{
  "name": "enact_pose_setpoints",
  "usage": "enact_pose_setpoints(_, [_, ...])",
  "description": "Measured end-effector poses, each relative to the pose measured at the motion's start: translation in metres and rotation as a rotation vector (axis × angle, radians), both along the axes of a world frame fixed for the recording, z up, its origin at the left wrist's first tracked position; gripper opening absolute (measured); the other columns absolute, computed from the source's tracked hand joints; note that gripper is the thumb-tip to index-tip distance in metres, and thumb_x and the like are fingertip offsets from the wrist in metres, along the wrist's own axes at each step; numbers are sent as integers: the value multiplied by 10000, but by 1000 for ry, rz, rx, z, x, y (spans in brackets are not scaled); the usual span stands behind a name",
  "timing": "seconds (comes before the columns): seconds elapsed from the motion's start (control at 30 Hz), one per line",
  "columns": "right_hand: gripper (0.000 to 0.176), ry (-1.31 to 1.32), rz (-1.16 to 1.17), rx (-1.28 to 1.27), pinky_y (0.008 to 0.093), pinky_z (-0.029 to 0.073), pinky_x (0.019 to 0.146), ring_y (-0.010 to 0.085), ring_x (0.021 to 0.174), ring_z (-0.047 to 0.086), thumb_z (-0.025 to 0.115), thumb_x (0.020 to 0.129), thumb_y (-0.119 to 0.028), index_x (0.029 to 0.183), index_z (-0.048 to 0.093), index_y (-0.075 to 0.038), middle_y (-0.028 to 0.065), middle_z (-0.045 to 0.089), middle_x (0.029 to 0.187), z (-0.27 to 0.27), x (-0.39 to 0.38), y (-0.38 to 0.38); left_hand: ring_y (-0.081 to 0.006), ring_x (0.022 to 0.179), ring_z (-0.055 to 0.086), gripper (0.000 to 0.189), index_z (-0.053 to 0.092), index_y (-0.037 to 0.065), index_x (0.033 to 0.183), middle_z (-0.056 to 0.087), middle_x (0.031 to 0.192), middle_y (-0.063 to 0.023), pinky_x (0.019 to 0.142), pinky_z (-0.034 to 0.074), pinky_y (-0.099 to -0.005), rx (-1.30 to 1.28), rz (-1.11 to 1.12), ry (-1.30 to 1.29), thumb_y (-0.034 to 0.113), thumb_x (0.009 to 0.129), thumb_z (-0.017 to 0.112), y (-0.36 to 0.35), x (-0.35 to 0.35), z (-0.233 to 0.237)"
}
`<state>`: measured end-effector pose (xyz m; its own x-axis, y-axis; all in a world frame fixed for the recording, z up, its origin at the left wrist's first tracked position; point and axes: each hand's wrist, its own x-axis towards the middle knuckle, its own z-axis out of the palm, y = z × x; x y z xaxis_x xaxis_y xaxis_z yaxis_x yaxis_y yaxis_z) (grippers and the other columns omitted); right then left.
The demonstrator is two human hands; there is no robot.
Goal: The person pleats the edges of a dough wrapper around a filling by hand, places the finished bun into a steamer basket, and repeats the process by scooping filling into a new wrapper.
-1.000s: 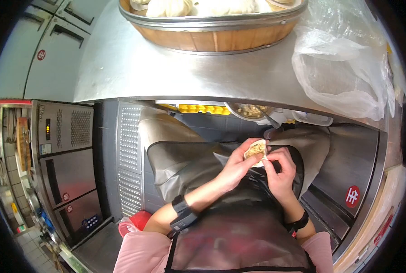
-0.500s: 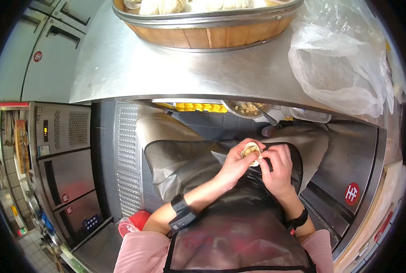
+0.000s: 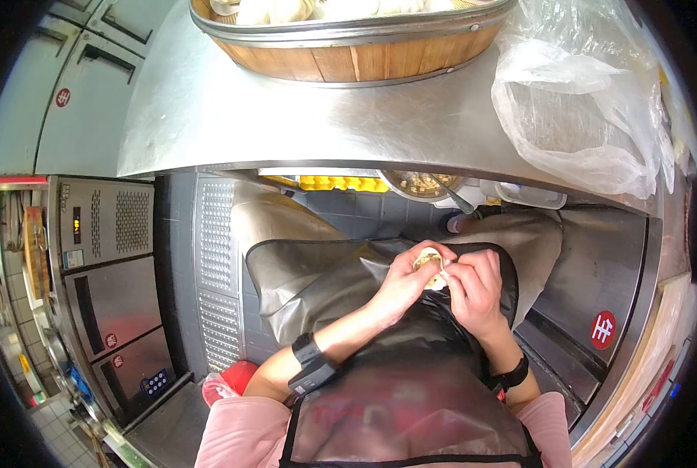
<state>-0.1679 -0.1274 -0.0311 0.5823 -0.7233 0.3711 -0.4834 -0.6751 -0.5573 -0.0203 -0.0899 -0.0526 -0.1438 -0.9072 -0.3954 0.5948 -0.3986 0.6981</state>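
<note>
A small round bun [image 3: 430, 260] of pale dough with chunky filling showing in its open middle is held above my dark apron. My left hand [image 3: 403, 282] is closed around its left side, thumb lying across the filling. On the other side, my right hand [image 3: 475, 287] pinches the dough rim between thumb and fingertips. The lower part of the bun is hidden by my fingers. Beyond my hands, under the counter edge, is a metal bowl [image 3: 395, 186] of similar chunky filling [image 3: 423, 184] with a spoon [image 3: 459, 201] in it.
A wooden steamer basket [image 3: 348, 61] holding several white buns [image 3: 286, 9] stands on the steel counter [image 3: 231, 117]. Crumpled clear plastic [image 3: 575, 117] lies on its right. A yellow tray [image 3: 341, 183] and a clear container [image 3: 532, 195] sit beneath. Steel cabinets [image 3: 122, 304] line the left.
My right fingers have closed in on the bun's rim, and the dough opening looks narrower. My left hand keeps its hold. The view has shifted very slightly.
</note>
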Motion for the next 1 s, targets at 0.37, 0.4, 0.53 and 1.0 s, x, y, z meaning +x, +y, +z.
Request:
enact_pose_setpoints(0.37, [156,-20,48,33,386,380,671,271,726,501,662,722,-45,853,577,-41,86,528,832,4,-4,-3,-73,880,530,177,555,19,1029,575,941,-13,788,432,-224,-29,-158,-6,98,912,449,-4,9,2])
enact_pose_setpoints(0.4, [151,-30,50,12,386,381,672,273,730,504,662,724,-48,847,573,-40,86,527,821,4,-3,-3,-72,883,527,181,554,20,1034,574,940,-10,788,431,-224,-20,-167,3,107,915,447,-5,10,2])
enact_pose_setpoints(0.53, [139,-73,-74,125,390,384,681,275,733,505,666,725,-52,819,564,-43,86,521,795,12,5,-6,-96,925,541,255,558,18,1109,590,963,-24,837,422,-240,-84,-269,-77,164,914,481,-6,18,-5])
enact_pose_setpoints(1.0, [134,-279,-236,294,356,438,628,271,699,547,685,706,7,743,560,-23,102,548,733,0,14,-2,-79,989,501,314,483,66,1249,543,1098,-13,826,441,-242,-216,-70,-174,165,951,481,-9,7,4])
